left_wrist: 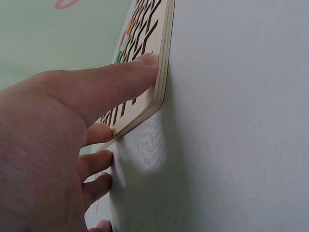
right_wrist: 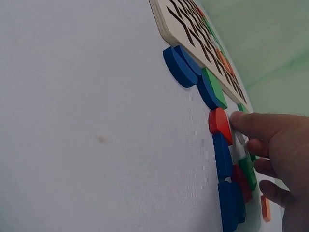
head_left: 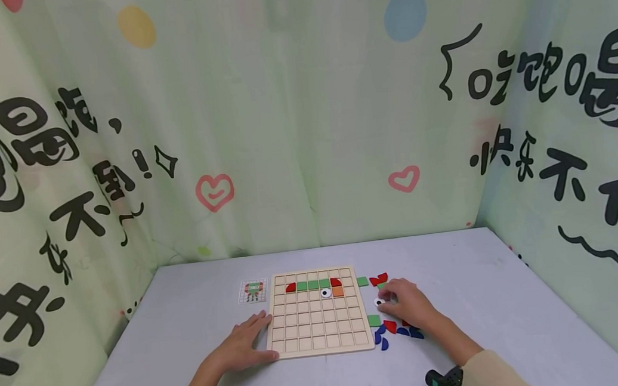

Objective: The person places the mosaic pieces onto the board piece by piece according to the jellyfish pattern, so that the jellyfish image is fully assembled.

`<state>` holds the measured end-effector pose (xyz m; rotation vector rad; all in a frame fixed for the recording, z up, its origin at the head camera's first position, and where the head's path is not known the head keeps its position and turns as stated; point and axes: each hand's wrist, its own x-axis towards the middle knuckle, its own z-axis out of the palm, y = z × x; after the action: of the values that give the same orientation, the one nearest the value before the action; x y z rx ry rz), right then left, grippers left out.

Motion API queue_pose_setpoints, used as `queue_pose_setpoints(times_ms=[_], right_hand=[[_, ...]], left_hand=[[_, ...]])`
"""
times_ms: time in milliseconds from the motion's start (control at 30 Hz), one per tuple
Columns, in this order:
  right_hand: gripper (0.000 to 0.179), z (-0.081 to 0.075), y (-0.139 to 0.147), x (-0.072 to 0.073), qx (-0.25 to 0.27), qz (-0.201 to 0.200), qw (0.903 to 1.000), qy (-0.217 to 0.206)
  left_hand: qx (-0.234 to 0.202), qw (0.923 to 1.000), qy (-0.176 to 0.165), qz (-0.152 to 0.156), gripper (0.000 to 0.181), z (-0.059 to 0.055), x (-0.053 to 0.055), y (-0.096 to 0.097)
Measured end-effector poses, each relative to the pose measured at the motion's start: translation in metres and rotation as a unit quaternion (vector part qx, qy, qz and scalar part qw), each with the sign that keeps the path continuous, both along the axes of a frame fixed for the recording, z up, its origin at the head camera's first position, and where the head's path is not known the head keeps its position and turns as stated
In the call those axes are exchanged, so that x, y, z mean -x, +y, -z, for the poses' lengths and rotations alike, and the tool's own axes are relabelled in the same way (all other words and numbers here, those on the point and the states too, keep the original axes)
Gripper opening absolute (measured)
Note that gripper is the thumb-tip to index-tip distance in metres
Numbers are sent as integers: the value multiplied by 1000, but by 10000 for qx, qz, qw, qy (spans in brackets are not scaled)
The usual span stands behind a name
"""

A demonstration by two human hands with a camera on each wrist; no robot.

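Observation:
A wooden grid board [head_left: 318,330] lies flat on the table. In its upper rows sit a row of green squares [head_left: 313,285] with a red piece [head_left: 291,287] at the left end and another red piece [head_left: 335,282] at the right. Below them are a white round eye piece [head_left: 325,293] and an orange square [head_left: 338,291]. My left hand [head_left: 239,345] rests at the board's lower left corner, thumb on the corner and fingers along the side. To the board's right, my right hand [head_left: 411,306] pinches a second eye piece [head_left: 378,302], partly hidden by the fingers.
A small printed pattern card [head_left: 254,291] lies left of the board's top. Loose pieces crowd the board's right side: a green square [head_left: 374,320], a red piece [head_left: 390,326], several blue half-rounds [head_left: 385,344]. A printed curtain [head_left: 304,127] hangs behind the table.

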<state>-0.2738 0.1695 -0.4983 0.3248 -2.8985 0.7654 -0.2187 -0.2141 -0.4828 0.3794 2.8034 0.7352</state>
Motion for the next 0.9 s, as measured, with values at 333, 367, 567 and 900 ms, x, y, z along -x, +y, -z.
queue_pose_setpoints(times_ms=[333, 367, 567, 900], right_hand=[[21, 1, 2, 0, 124, -302, 9994, -148], [20, 1, 2, 0, 131, -297, 9994, -137], [23, 0, 0, -1, 399, -219, 9986, -261], [23, -1, -5, 0, 572, -171, 9979, -267]], left_hand=[[11, 10000, 5, -13, 85, 0, 0, 0], [15, 10000, 11, -13, 85, 1, 0, -1], [8, 10000, 15, -34, 85, 0, 0, -1], [-12, 10000, -14, -41, 85, 0, 1, 0]])
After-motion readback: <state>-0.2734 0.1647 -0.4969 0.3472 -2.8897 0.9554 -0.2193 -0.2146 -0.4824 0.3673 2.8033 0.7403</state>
